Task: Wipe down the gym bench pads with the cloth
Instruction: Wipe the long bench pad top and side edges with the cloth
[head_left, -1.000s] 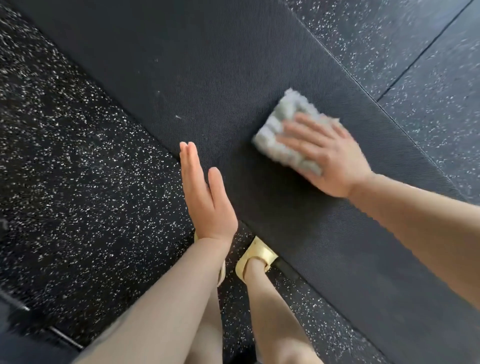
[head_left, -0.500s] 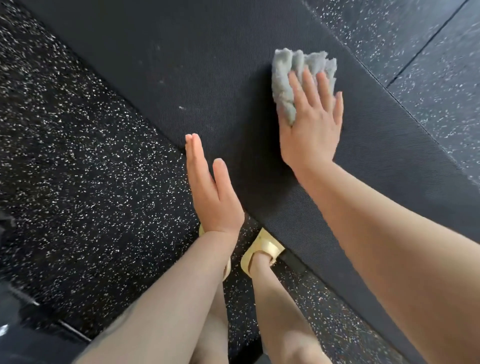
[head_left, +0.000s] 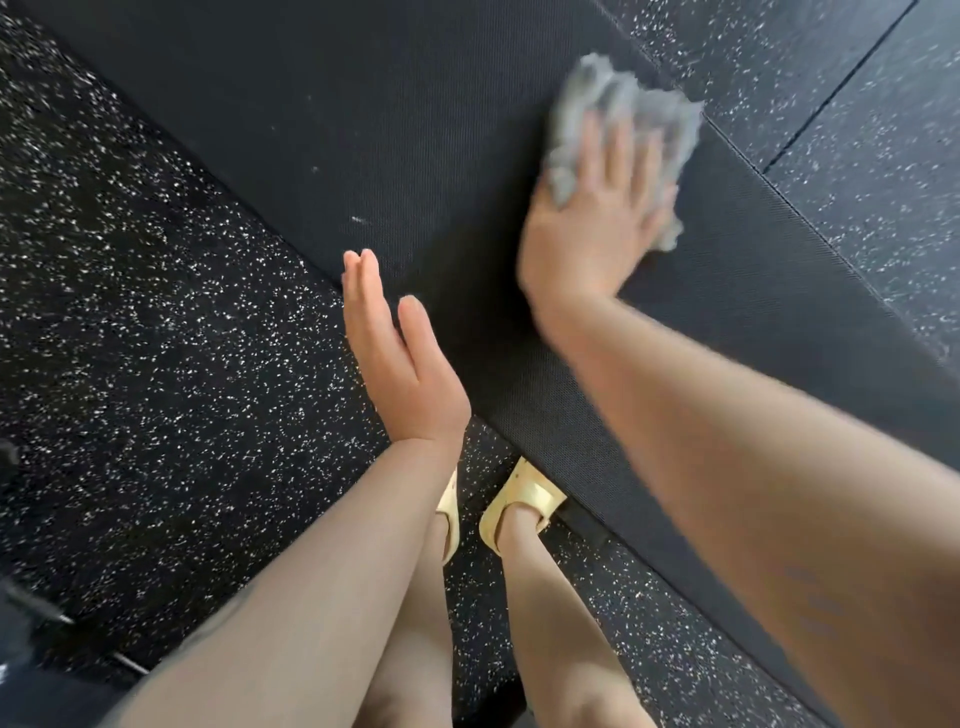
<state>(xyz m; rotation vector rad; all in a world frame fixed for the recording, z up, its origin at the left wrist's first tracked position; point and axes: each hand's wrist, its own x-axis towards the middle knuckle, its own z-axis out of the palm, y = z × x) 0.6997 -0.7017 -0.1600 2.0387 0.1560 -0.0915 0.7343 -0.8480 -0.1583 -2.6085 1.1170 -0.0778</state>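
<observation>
Bench padding, one broad flat black pad (head_left: 415, 130) with a finely ribbed, woven-looking surface and a stitched edge, was laid diagonally across the view from the upper left to the lower right. One cloth was counted: a grey, fluffy, crumpled microfibre cloth (head_left: 623, 104), pressed flat onto the pad near its far edge. Two hands were seen. The right hand (head_left: 597, 218) was spread over the cloth with its fingers straight and fanned out, palm down; both hand and cloth were smeared by motion blur, so the exact line of the fingertips could hardly be made out. A fold of the cloth was seen to stick out beside the little-finger side of that hand. The left hand (head_left: 400, 358) was held edge-on over the pad's near edge, fingers straight and pressed together, thumb alongside, nothing held in it; whether it touched the pad could not be told.

Around the pad, black rubber gym flooring (head_left: 156, 338) with dense white speckles was seen on both sides, with straight seams between tiles visible at the upper right. Two pale yellow slide sandals (head_left: 524, 499) were counted on the person's feet, set on the floor just beside the pad's near edge; one was largely hidden behind the left forearm. At the lower left edge a dark object, only partly visible, was noted.
</observation>
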